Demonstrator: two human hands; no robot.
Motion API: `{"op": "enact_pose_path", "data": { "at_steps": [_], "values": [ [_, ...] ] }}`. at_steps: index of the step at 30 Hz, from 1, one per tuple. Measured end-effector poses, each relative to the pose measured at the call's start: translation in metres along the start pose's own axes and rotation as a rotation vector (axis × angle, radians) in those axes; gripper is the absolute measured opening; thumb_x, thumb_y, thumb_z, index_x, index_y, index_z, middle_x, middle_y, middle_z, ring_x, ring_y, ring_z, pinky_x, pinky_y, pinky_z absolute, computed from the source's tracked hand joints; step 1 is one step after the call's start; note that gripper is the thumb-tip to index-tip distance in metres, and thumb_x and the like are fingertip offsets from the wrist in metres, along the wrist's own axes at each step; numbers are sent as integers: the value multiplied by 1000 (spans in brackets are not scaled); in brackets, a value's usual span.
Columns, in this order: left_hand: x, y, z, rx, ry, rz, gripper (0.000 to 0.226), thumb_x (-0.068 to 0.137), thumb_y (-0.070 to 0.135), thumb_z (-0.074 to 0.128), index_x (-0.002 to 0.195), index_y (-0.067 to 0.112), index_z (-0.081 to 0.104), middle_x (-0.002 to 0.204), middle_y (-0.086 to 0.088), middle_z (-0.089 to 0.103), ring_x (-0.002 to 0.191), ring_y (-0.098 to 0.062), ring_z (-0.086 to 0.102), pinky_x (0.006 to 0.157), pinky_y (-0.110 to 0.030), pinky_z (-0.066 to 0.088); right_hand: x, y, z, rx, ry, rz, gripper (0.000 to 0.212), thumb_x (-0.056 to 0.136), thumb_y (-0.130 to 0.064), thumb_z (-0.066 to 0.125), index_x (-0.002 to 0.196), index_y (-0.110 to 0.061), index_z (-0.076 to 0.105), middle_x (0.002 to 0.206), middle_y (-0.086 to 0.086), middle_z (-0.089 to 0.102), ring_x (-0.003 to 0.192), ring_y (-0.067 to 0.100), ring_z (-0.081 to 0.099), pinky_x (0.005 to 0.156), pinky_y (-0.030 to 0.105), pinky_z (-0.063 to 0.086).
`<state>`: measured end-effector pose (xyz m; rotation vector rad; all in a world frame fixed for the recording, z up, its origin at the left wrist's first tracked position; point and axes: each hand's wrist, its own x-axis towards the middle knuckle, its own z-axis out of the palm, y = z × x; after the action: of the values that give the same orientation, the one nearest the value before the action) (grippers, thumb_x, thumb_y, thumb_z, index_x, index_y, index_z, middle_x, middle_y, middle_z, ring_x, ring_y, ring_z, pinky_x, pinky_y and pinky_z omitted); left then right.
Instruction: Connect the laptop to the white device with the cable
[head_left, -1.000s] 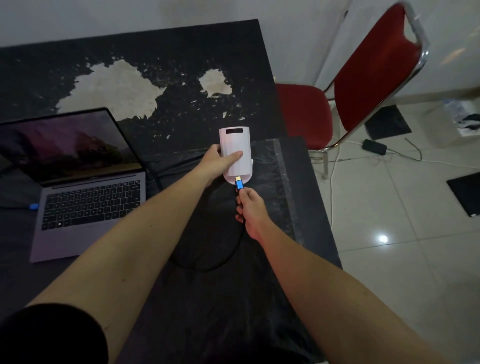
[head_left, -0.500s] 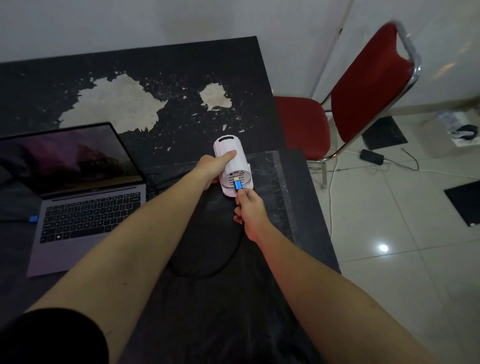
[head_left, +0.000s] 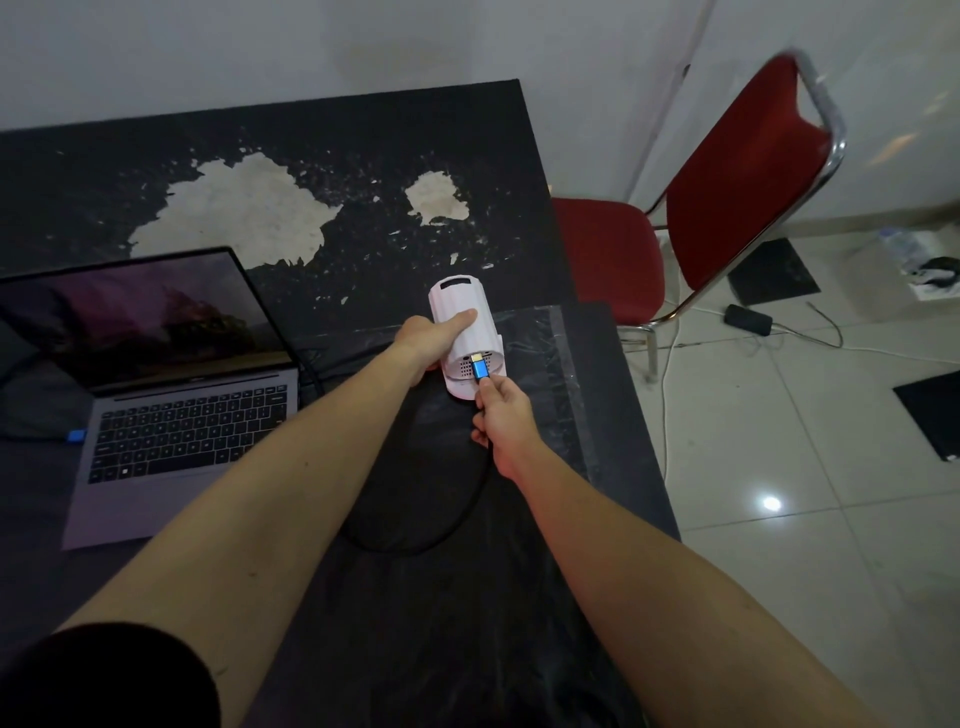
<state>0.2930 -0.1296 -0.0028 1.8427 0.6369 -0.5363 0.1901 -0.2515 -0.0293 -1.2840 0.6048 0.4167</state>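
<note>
The white device, a rounded cylinder, lies on the dark table right of the open laptop. My left hand grips its side, thumb across the top. Its perforated rear face points toward me. My right hand pinches the blue plug of the black cable, and the plug's gold tip sits at a port on that rear face. The cable loops on the table below my hands and runs back toward the laptop. A second blue plug is at the laptop's left side.
A red chair with a chrome frame stands off the table's right corner. Cables, a black adapter and dark mats lie on the tiled floor. The table's right edge runs close beside my right hand. Worn pale patches mark the tabletop.
My left hand has tipped the white device so that its rear face turns toward me. The blue plug in my right hand has stayed at that face, at the port.
</note>
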Motion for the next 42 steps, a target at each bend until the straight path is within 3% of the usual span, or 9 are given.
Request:
{"op": "enact_pose_path", "data": {
  "at_steps": [8,18,31,36,42],
  "values": [
    [-8,-2,2,84,62,131,67,68,64,71,109,11,62,107,-4,67,93,-18,64,82,-37,54,-1,-2,2,-31,54,-35,18,103,-22,45,107,-15,61,71,-1,48,46,7,37,42,25,38],
    [-18,-8,3,144,83,181,74,71,63,72,122,12,54,120,-3,62,102,-19,60,89,-39,52,-1,4,5,-10,84,-25,22,103,-18,43,114,-12,61,72,1,47,48,9,37,43,26,35],
    [-20,-6,8,153,44,252,71,72,56,75,124,16,50,120,1,59,102,-17,59,81,-32,50,9,11,0,-38,78,-27,18,104,-17,44,110,-12,61,74,4,54,47,11,42,41,25,36],
    [-17,-19,12,120,30,241,72,68,58,76,121,19,49,121,1,62,105,-16,61,91,-40,52,14,19,-6,-185,66,-30,17,103,-20,44,106,-18,61,81,1,64,61,12,55,54,27,45],
    [-21,-24,15,73,2,208,78,70,59,73,129,19,44,129,1,59,111,-17,59,96,-42,50,20,19,-7,-326,52,-71,20,101,-21,44,109,-21,62,88,0,69,83,14,60,86,40,53]
  ]
}}
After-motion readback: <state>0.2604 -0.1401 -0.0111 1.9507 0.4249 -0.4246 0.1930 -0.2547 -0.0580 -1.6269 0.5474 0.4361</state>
